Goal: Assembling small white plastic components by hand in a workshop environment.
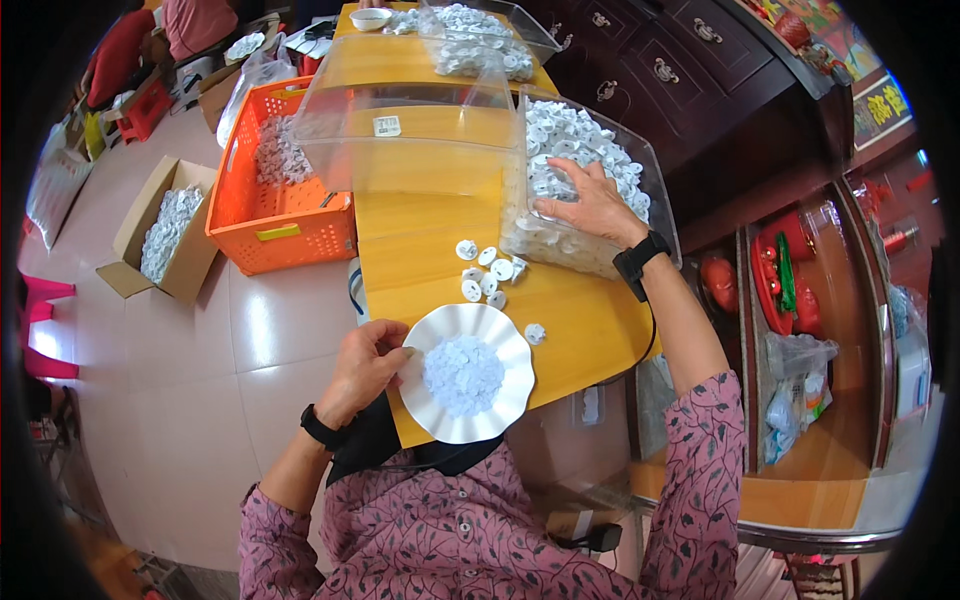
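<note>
A scalloped white plate (518, 357) sits near the front of the yellow table, heaped with small translucent pieces (463, 375). At its left edge is my left hand (372, 362), thumb and fingers closed on the rim. My right hand (595, 205) reaches over a clear plastic bin (650, 165) at the right, fingers apart, just above or touching the white plastic parts (570, 130) that fill it. I see nothing held in it. Several loose round white parts (487, 257) lie between bin and plate, and another white part (535, 333) lies beside the plate's right rim.
Left of the table stands an orange crate (285, 240) holding white parts, with a cardboard box (190, 275) of parts beside it. Empty-looking clear plastic (420, 165) spans the table's left side. Farther back are another filled bin (480, 50) and a bowl (370, 18). Dark drawers (670, 60) border the right.
</note>
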Demonstrator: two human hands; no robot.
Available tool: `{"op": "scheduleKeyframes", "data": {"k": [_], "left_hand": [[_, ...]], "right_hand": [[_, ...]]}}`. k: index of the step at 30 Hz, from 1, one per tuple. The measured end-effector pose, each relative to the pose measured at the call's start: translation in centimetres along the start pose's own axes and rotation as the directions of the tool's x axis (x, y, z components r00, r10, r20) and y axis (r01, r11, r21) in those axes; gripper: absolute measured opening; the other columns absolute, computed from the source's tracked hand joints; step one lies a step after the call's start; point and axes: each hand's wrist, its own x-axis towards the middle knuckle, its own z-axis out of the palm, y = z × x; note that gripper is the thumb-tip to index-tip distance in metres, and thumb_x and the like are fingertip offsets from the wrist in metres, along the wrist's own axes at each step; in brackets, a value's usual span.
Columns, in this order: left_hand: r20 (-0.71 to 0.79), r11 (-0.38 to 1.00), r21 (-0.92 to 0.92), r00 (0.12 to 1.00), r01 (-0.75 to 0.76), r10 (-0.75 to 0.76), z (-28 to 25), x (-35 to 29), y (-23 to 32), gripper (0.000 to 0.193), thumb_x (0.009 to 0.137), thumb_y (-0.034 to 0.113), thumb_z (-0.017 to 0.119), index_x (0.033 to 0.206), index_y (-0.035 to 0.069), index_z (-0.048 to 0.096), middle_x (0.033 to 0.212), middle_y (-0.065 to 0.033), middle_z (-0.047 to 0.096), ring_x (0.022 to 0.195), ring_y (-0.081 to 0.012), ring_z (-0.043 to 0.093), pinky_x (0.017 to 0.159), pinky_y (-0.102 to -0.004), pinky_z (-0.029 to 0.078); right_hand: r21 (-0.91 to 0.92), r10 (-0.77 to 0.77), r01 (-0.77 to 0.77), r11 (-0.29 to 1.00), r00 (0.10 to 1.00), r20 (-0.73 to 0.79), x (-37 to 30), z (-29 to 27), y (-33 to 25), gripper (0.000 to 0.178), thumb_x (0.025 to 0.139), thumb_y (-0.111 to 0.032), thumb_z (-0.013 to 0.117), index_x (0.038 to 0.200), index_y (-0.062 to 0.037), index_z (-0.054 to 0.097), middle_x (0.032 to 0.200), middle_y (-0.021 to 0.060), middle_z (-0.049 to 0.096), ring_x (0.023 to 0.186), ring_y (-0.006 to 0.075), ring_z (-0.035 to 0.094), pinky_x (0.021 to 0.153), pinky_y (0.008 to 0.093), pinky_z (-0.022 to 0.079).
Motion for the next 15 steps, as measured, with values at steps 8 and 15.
{"op": "scheduleKeyframes", "data": {"k": [8,15], "left_hand": [[-0.012,0.999,0.039,1.0,-0.005,0.005,0.2,-0.3,0.4,0.025,0.088,0.004,0.066,0.108,-0.01,0.062,0.084,-0.0069,0.065,0.062,-0.0102,0.06,0.052,-0.0231,0.051],[-0.024,1.0,-0.013,1.0,-0.007,0.007,0.3,-0.5,0.2,0.026,0.089,0.008,0.067,0.109,-0.009,0.063,0.085,-0.0071,0.067,0.065,-0.0095,0.061,0.055,-0.0231,0.051]], "right_hand": [[0.196,0.026,-0.011,0.981,0.997,-0.077,-0.6,0.9,1.0,0.045,0.08,-0.036,0.068,0.118,-0.016,0.055,0.108,0.0269,0.053,0.103,0.0414,0.055,0.09,0.0429,0.047],[0.282,0.037,0.061,0.957,0.943,-0.331,-0.4,1.6,2.1,0.024,0.085,-0.027,0.064,0.103,-0.0121,0.065,0.095,0.0299,0.056,0.105,0.042,0.051,0.09,0.0424,0.047]]}}
